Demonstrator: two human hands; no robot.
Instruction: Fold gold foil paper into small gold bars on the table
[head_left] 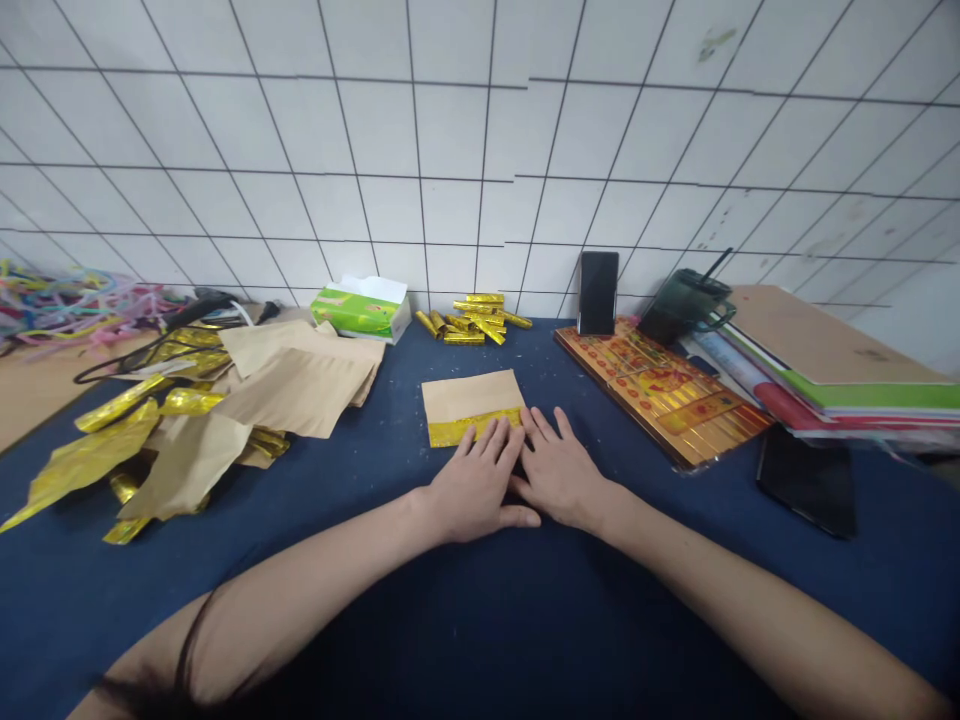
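A small rectangle of brown paper (471, 392) lies flat on the dark blue tabletop before me. Along its near side runs a shiny gold strip (450, 430). The fingertips of my left hand (480, 480) rest on this strip, fingers stretched out. My right hand (562, 465) lies flat beside it at the paper's right end, its fingers extended and its tips by the strip's edge. The two hands almost touch, and they cover the near right corner of the paper. Behind the paper, against the wall, sits a pile of small rolled gold tubes (476, 322).
Brown paper sheets (300, 385) and crumpled gold foil (97, 460) are heaped at left. A tissue box (364, 308) and upright phone (598, 292) stand by the tiled wall. At right are stacked red-gold sheets (660, 390), a dark mug (682, 305), folders (840, 350) and a black phone-like slab (808, 485).
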